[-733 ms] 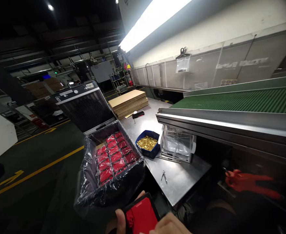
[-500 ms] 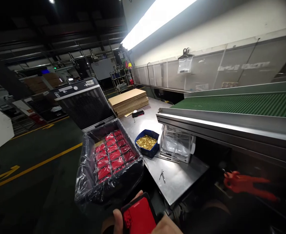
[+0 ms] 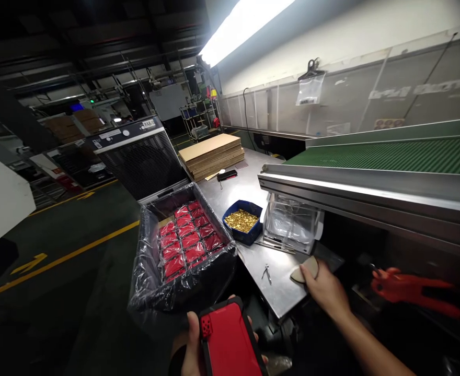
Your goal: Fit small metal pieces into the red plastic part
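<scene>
Leftmost, the dark floor carries yellow lines (image 3: 69, 253), and behind it a grey machine (image 3: 139, 162) with a grilled front stands at the head of the bench. Just below that machine sits a black crate (image 3: 183, 282) lined with clear plastic film, and red cases (image 3: 186, 240) lie in it in neat rows. In front of the crate, at the bottom edge of the view, the left hand (image 3: 193, 344) holds a red and black phone case (image 3: 230, 339) upright from its left side, thumb on the near edge and fingertips showing past the right edge; the case hangs over the dark gap between the crate and the steel table (image 3: 280, 292), touching neither.

On the table, a stack of flat cardboard sheets (image 3: 212, 154) lies at the far end with a small black device (image 3: 227, 175) just before it. Nearer, a blue bin (image 3: 243, 227) holds small gold-coloured parts, and beside it, under the lip of the green conveyor (image 3: 390, 156), stands a clear plastic box (image 3: 292, 224). A small metal tool (image 3: 267, 271) lies alone on the bare steel, between the crate and the right hand.

The right hand (image 3: 324, 290) rests at the table's near corner, its fingers closed lightly over a small pale flat piece (image 3: 304, 271) that lies on the steel; whether it is pinched or only touched cannot be told. Further right, in shadow under the conveyor, lies a red-handled tool (image 3: 410, 290), well apart from both hands.
</scene>
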Tool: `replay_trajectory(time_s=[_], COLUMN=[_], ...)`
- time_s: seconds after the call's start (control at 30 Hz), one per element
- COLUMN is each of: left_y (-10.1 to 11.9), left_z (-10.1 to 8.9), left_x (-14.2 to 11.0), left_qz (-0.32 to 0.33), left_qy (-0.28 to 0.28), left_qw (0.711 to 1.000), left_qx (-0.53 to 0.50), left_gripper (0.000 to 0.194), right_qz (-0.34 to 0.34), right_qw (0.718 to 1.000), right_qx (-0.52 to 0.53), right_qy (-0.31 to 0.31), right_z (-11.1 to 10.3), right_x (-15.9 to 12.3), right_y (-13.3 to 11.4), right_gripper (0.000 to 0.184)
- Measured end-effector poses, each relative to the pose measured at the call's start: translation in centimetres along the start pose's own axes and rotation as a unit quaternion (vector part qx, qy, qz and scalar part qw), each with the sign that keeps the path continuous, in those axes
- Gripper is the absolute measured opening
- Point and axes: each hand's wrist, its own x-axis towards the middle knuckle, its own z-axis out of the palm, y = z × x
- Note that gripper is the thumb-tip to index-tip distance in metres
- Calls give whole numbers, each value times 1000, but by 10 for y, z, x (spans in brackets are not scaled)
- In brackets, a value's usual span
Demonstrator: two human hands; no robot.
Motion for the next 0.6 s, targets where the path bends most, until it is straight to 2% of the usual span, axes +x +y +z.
replay_trajectory(time_s=[0.17, 0.23, 0.27, 0.33, 0.37, 0.4, 0.43, 0.47, 0.5, 0.53, 0.57, 0.6], left_y=[-1, -2, -3, -4, -6, -7, -9, -10, -11, -12, -12, -12], left_z=[8, 10, 11, 11, 11, 11, 10, 9, 6, 4, 1, -2], left_x=[-2, -3, -4, -5, -6, -6, -7, -7, -8, -8, -9, -10], left_qz=[10, 10, 3, 21, 64, 126, 193, 251, 287, 299, 296, 285], left_qy=[5, 6, 11, 35, 56, 77, 92, 100, 100, 95, 88, 85], left_qw=[1000, 1000, 1000, 998, 989, 966, 930, 887, 850, 830, 822, 820], left_qx=[-15, -19, -8, 54, 125, 212, 300, 374, 429, 462, 478, 489], left_gripper=[70, 70, 71, 67, 68, 73, 78, 83, 88, 89, 86, 81], right_qz=[9, 9, 9, 4, 4, -1, -6, -5, -16, -33, -53, -70], right_qw=[996, 996, 997, 994, 987, 974, 951, 907, 866, 841, 826, 824], right_qx=[-26, 8, 37, 108, 148, 180, 222, 303, 369, 409, 427, 431], right_qy=[87, 89, 71, -10, -69, -138, -215, -293, -336, -354, -363, -362], right_z=[-5, -4, -3, -1, -1, -1, -3, -5, -8, -12, -16, -20], right_x=[3, -8, -18, -49, -69, -91, -112, -132, -150, -163, -173, -179], right_y=[-7, -16, -22, -37, -46, -57, -68, -79, -89, -98, -106, -112], right_gripper=[92, 92, 87, 74, 70, 69, 69, 66, 66, 69, 71, 74])
